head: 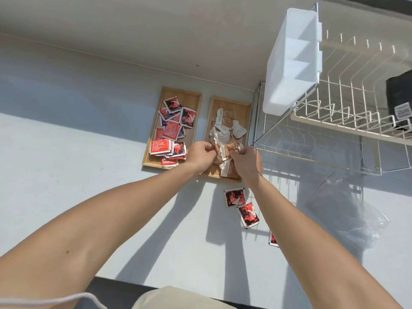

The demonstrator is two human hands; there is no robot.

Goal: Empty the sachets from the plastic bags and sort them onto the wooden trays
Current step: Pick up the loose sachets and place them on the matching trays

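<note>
Now, we read the scene as follows.

Key relation: both hands work over the near end of the right wooden tray; the pale sachets lie right between and just beyond our fingers, heaped along the tray's long axis, which runs away from us.

Left hand: fingers clenched on the edge of a crumpled brown-and-white sachet.

Right hand: fingers pinched on the other side of that same bundle.

Left wooden tray: just beside the right tray, holding a loose pile of red sachets, many overlapping.

Strays: 3 red-and-black sachets rest on the surface nearer us than the trays, on the right hand's side; the right hand is nearer them. We judge they belong on the left tray.

Plastic bag: clear, crumpled, apparently emptied, on the surface at right beneath the wire rack.

Progress: we judge sorting is mostly done, with strays outstanding.
</note>
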